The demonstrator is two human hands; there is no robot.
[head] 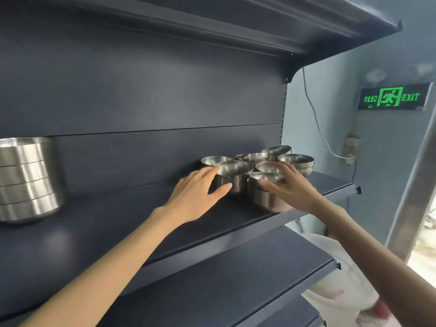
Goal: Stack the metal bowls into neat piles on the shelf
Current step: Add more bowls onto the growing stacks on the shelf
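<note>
While both arms stretch up to the dark shelf (pixel 118 220), the left hand (pixel 195 194) is at the near-left bowl (pixel 236 175) of the cluster. Its fingers are straight and spread wide, index tip on the rim and thumb against the side wall, with nothing gripped. On the other side, the right hand (pixel 295 187) lies over the front bowl (pixel 264 199), which looks to sit nested in a second one. Its thumb stretches across the rim and its fingers are extended and relaxed toward the bowls behind, curled round nothing. Those two bowls stand just beside each other near the shelf's front edge, at its right end. Behind them, more loose bowls (pixel 296 160) crowd together, rims touching or nearly so. Well apart, at the far left of the same shelf, a tall stack (pixel 28 178) of nested bowls stands upright, blurred. Off to the right a green exit sign (pixel 392 96) glows on the wall, and a white bag (pixel 342 291) shows below.
</note>
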